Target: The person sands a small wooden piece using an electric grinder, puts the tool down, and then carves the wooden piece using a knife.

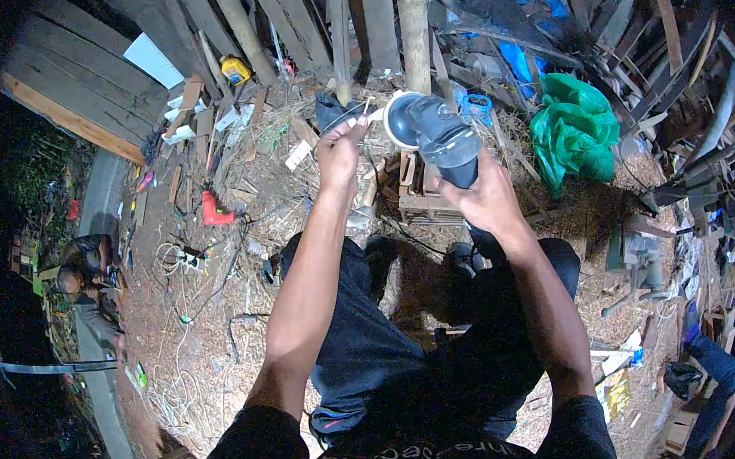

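Observation:
My right hand [485, 196] is wrapped around the dark handle of an angle grinder [448, 137], held up in front of me. Its head looks grey and partly see-through, and a round disc [400, 120] with a pale rim faces left. On the other side, my left hand [340, 145] pinches a small pale piece [375, 114] between thumb and fingertips, right at the disc's left edge. What exactly this piece is, I cannot tell. Below the grinder, a small wooden block stand [430, 207] sits on the ground between my feet and the boards.
A red power drill [215, 209] lies on the shaving-covered ground at left. Green plastic sheeting [572, 129] is heaped at right, near a bench vise [644, 260]. Planks [281, 16] lean at the back. Other people sit at far left [91, 281] and far right [719, 365].

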`<action>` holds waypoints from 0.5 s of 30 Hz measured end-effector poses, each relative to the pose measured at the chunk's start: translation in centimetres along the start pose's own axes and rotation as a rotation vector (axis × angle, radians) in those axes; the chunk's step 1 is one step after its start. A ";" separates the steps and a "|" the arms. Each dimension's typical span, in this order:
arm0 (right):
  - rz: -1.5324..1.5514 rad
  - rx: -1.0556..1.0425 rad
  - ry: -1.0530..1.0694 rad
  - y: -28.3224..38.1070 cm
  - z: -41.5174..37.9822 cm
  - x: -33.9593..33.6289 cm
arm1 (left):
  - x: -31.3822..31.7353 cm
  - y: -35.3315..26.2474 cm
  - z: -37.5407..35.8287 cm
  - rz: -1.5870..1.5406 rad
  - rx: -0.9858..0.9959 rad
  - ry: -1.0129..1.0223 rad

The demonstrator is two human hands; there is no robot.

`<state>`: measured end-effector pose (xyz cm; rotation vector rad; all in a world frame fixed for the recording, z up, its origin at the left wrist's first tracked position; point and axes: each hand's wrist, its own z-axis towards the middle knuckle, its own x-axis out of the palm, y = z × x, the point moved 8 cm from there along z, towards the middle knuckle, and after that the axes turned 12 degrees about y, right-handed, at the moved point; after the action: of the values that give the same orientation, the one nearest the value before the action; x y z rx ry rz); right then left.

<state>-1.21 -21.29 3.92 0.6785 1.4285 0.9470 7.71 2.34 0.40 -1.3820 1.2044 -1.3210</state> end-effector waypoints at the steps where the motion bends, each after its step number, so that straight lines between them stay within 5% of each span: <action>1: -0.002 0.013 -0.012 -0.1 0.0 -0.2 | 0.2 -0.7 -0.6 0.020 -0.009 -0.011; 15: -0.006 -0.031 -0.042 0.9 -0.6 -1.2 | 1.1 -0.3 0.5 0.165 0.090 0.172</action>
<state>-1.76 -21.98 5.30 0.6672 1.3761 0.9430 8.18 1.28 0.86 -1.0990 1.3262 -1.3806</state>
